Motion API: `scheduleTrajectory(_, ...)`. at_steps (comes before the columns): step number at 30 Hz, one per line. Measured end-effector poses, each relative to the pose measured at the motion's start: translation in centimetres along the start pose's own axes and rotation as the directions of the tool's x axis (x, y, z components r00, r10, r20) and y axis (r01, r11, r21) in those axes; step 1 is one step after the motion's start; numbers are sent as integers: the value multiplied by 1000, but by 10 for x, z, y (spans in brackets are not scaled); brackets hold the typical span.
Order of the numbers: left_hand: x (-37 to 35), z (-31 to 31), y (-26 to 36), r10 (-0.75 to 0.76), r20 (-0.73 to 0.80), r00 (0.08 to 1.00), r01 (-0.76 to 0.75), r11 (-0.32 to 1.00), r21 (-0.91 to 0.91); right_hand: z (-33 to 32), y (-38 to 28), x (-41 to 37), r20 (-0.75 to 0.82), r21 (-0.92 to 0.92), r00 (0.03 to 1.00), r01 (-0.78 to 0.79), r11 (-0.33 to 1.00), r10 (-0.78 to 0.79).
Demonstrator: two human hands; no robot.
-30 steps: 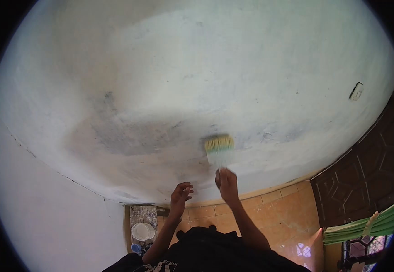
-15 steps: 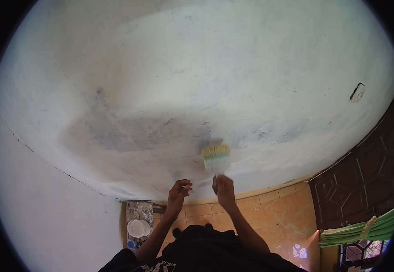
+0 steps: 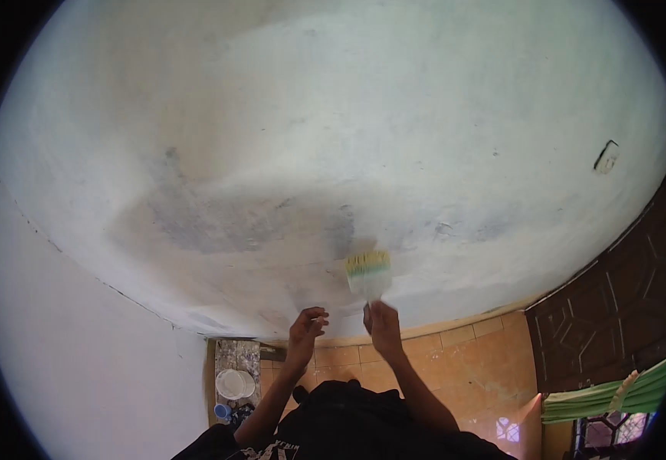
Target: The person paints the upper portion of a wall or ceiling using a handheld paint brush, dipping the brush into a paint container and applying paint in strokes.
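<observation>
Closed around the handle of a wide paintbrush [image 3: 368, 276] is my right hand [image 3: 383, 326]. The brush points up, its yellow and green bristles overlapping the whitish wall [image 3: 440, 138] in this view. To its left my left hand [image 3: 307, 331] is raised with nothing in it, the fingers loosely curled and apart. Grey, patchy smears run across the wall just above both hands, and a shadow falls over that part.
At lower left a paint-spotted bench [image 3: 237, 354] holds a white tub [image 3: 233, 383] and a blue cup [image 3: 223, 412]. Orange tiles [image 3: 456, 360] cover the floor. A switch plate [image 3: 606, 157], a dark panelled door [image 3: 601, 299] and a green curtain [image 3: 616, 395] are at right.
The brush and both hands sit slightly lower and further right in view, along with a small shift of the whole scene. My right hand keeps its hold on the brush.
</observation>
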State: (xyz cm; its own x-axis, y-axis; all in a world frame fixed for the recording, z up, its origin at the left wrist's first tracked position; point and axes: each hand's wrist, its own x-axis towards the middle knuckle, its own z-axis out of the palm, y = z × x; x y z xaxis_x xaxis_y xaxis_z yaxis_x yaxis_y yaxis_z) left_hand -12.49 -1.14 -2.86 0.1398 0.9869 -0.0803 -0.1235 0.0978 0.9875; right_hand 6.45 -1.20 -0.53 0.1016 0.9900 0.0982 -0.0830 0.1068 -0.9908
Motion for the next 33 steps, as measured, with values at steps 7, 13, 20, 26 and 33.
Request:
scheduleTrajectory(7, 2, 12, 8, 16, -25, 1000, -16, 1000, -25, -17, 33, 46, -78, 7, 994, 72, 997, -71)
scheduleTrajectory(13, -3, 26, 1, -5, -31, 1000, 3, 998, -68, -11, 72, -10, -75, -37, 995, -69, 997, 66)
scheduleTrajectory(20, 3, 23, 4, 60, 0, 998, -60, 998, 33, -13, -30, 44, -2, 165, 999, 38, 986, -38)
scheduleTrajectory(26, -8, 22, -2, 10, -79, 997, -12, 1000, -27, -25, 104, -11, -45, -149, 995, -99, 984, 94)
scheduleTrajectory(33, 3, 17, 10, 33, -50, 998, -34, 999, -8, -22, -42, 32, -18, 120, 1000, 26, 992, -24)
